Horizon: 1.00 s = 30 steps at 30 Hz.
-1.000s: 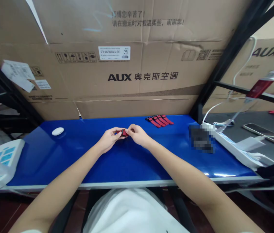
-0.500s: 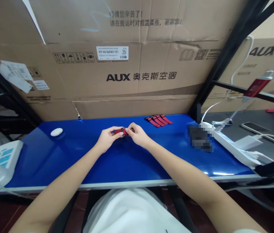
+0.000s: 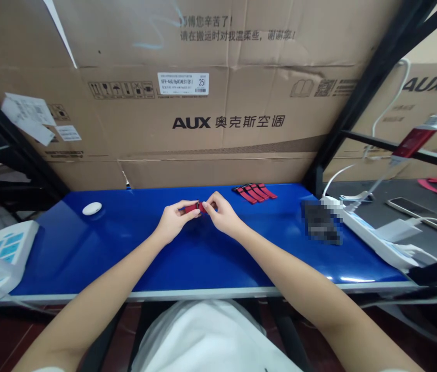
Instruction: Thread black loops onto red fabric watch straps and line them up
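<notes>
1. By the left hand (image 3: 171, 221), one end of a red strap (image 3: 192, 208) was pinched between thumb and fingers, with a dark buckle (image 3: 198, 205) showing close to the fingertips.
2. By the right hand (image 3: 222, 214), the strap was gripped at its other side — thumb and forefinger pressed together on it, just beside the left fingertips; the remaining fingers were curled.
3. The strap was held in front of the person, over the middle of a blue tabletop (image 3: 203, 268); whether the surface was touched by it could not be told.
4. Beyond the right hand, near the back edge, a group of red straps (image 3: 255, 193) was laid side by side, slanted, their dark ends turned to the back.
5. To the left, well apart from the hands, a white round object (image 3: 92, 208) was set down; at the left end a white power strip (image 3: 20, 248) was seen.
6. Toward the right end, a dark object (image 3: 321, 223), blurred out, was placed near another white power strip (image 3: 365, 227) into which plugs were fitted.
7. Past that, a phone (image 3: 416, 213) was laid on a dark surface (image 3: 381, 191).
8. Behind everything, a cardboard panel (image 3: 261, 93) was stood — printed "AUX" and marked with a white label (image 3: 183, 83).
</notes>
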Each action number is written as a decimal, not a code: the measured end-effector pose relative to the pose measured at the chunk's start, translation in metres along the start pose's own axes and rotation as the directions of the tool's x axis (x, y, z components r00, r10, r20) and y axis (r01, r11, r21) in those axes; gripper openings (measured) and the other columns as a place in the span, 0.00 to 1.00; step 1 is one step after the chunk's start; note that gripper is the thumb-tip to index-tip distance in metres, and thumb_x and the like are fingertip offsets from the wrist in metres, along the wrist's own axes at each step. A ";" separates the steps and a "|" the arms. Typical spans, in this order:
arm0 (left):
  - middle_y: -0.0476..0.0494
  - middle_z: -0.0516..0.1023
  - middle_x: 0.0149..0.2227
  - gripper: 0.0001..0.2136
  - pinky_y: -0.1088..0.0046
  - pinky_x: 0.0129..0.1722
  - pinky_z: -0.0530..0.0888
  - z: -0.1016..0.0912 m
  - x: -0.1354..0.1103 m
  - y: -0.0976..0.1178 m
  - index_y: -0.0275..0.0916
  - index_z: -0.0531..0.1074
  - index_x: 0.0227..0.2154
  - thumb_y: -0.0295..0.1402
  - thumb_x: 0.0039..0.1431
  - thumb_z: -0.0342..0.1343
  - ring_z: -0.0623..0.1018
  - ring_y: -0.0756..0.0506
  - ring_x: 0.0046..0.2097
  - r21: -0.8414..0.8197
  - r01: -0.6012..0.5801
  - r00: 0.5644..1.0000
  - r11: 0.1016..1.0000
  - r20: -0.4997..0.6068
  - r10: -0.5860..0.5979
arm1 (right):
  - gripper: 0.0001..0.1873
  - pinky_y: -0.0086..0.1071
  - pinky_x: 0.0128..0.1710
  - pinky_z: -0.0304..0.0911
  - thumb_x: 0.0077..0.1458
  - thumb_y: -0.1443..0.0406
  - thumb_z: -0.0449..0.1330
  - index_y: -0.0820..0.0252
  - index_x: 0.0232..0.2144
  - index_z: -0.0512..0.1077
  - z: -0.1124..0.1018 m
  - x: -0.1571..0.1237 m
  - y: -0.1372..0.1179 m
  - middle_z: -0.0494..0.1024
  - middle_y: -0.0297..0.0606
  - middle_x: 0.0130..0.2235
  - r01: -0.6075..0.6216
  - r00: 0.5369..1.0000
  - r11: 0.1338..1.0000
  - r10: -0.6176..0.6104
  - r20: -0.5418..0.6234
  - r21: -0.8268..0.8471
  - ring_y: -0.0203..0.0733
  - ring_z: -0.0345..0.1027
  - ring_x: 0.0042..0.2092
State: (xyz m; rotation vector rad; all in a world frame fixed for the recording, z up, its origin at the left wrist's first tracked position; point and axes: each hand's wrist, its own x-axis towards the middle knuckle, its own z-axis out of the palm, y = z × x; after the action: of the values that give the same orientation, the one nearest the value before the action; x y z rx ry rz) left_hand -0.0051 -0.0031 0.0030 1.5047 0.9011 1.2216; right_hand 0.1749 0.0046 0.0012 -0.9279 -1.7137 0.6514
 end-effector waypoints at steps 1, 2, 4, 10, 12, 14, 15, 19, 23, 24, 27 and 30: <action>0.38 0.80 0.46 0.23 0.58 0.52 0.74 -0.001 0.000 0.000 0.36 0.77 0.45 0.40 0.46 0.69 0.79 0.40 0.46 0.020 -0.013 1.000 1.000 0.004 0.013 | 0.16 0.33 0.33 0.59 0.58 0.54 0.54 0.57 0.25 0.60 -0.001 0.000 0.001 0.66 0.34 0.29 -0.032 0.998 0.999 0.030 0.050 0.037 0.37 0.60 0.30; 0.39 0.80 0.45 0.22 0.58 0.51 0.75 -0.001 -0.001 0.001 0.36 0.78 0.45 0.40 0.47 0.69 0.79 0.40 0.46 0.041 -0.026 1.000 0.999 0.012 0.026 | 0.16 0.32 0.31 0.58 0.58 0.52 0.54 0.57 0.26 0.61 -0.002 0.001 0.002 0.67 0.33 0.27 -0.073 0.992 0.994 0.065 0.105 0.077 0.37 0.60 0.29; 0.39 0.80 0.44 0.21 0.60 0.49 0.76 0.000 -0.002 0.003 0.36 0.78 0.44 0.40 0.47 0.68 0.79 0.41 0.45 0.075 -0.053 0.998 0.996 0.040 0.050 | 0.17 0.31 0.30 0.58 0.57 0.51 0.56 0.57 0.27 0.62 -0.005 0.001 0.004 0.68 0.31 0.25 -0.149 0.971 0.977 0.115 0.209 0.155 0.36 0.61 0.28; 0.39 0.79 0.44 0.17 0.60 0.45 0.78 0.003 -0.003 0.008 0.36 0.79 0.40 0.41 0.49 0.66 0.79 0.41 0.43 0.081 -0.104 0.990 0.991 0.102 0.095 | 0.19 0.31 0.31 0.59 0.50 0.51 0.63 0.59 0.26 0.66 -0.006 0.003 0.003 0.73 0.33 0.25 -0.239 0.941 0.924 0.144 0.305 0.300 0.36 0.65 0.28; 0.39 0.78 0.45 0.19 0.60 0.48 0.76 0.000 -0.001 0.008 0.37 0.78 0.42 0.39 0.48 0.67 0.78 0.41 0.46 0.102 -0.125 0.988 0.987 0.104 0.115 | 0.19 0.31 0.31 0.59 0.48 0.51 0.64 0.60 0.25 0.68 -0.004 0.004 0.003 0.72 0.32 0.23 -0.271 0.947 0.899 0.186 0.261 0.344 0.35 0.64 0.27; 0.40 0.78 0.46 0.21 0.60 0.52 0.73 -0.003 0.001 0.007 0.37 0.77 0.44 0.38 0.46 0.69 0.78 0.40 0.48 0.125 -0.134 0.986 0.983 0.112 0.120 | 0.18 0.30 0.31 0.60 0.47 0.52 0.65 0.61 0.25 0.70 -0.003 0.005 0.004 0.72 0.32 0.24 -0.308 0.939 0.858 0.205 0.277 0.411 0.34 0.63 0.26; 0.40 0.79 0.45 0.22 0.60 0.53 0.72 -0.005 0.002 0.006 0.37 0.76 0.45 0.38 0.46 0.69 0.78 0.40 0.48 0.130 -0.128 0.987 0.983 0.113 0.114 | 0.17 0.30 0.31 0.60 0.45 0.53 0.66 0.61 0.26 0.71 -0.003 0.005 0.005 0.72 0.32 0.24 -0.325 0.931 0.837 0.202 0.303 0.440 0.34 0.63 0.26; 0.41 0.80 0.41 0.21 0.59 0.50 0.74 -0.007 0.002 0.005 0.37 0.76 0.42 0.37 0.43 0.70 0.79 0.41 0.44 0.115 -0.094 0.991 0.989 0.101 0.082 | 0.14 0.30 0.32 0.60 0.43 0.57 0.67 0.61 0.27 0.73 -0.006 0.004 0.006 0.74 0.32 0.26 -0.343 0.919 0.810 0.185 0.349 0.475 0.33 0.63 0.27; 0.42 0.80 0.40 0.20 0.61 0.49 0.74 -0.004 -0.001 0.004 0.38 0.76 0.40 0.36 0.43 0.70 0.79 0.41 0.43 0.109 -0.094 0.990 0.990 0.117 0.081 | 0.12 0.29 0.29 0.57 0.44 0.58 0.66 0.61 0.24 0.73 -0.006 0.003 0.009 0.72 0.31 0.23 -0.369 0.905 0.827 0.217 0.365 0.424 0.33 0.61 0.25; 0.42 0.79 0.40 0.19 0.61 0.48 0.75 -0.004 -0.001 0.004 0.38 0.77 0.40 0.36 0.43 0.70 0.79 0.41 0.43 0.110 -0.096 0.989 0.989 0.122 0.082 | 0.12 0.29 0.29 0.56 0.44 0.58 0.66 0.61 0.23 0.72 -0.005 0.003 0.009 0.72 0.31 0.23 -0.385 0.897 0.828 0.232 0.376 0.408 0.32 0.61 0.25; 0.42 0.78 0.41 0.19 0.62 0.45 0.76 -0.002 -0.001 0.003 0.38 0.78 0.39 0.36 0.42 0.70 0.78 0.42 0.43 0.124 -0.129 0.986 0.984 0.118 0.114 | 0.12 0.28 0.28 0.55 0.44 0.59 0.65 0.61 0.23 0.69 -0.004 0.003 0.011 0.71 0.31 0.23 -0.403 0.889 0.838 0.263 0.375 0.368 0.33 0.61 0.26; 0.42 0.78 0.41 0.18 0.61 0.46 0.76 -0.002 0.001 0.002 0.38 0.78 0.37 0.36 0.41 0.71 0.78 0.42 0.43 0.180 -0.171 0.985 0.969 0.046 0.165 | 0.13 0.30 0.34 0.61 0.44 0.60 0.66 0.59 0.31 0.69 -0.004 0.004 0.008 0.75 0.33 0.31 -0.282 0.943 0.893 0.189 0.274 0.352 0.37 0.67 0.33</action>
State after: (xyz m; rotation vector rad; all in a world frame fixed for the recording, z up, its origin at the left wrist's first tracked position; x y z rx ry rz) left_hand -0.0065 -0.0023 0.0048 1.7729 0.9001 1.2600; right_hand 0.1802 0.0122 -0.0022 -0.8046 -1.5993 1.2586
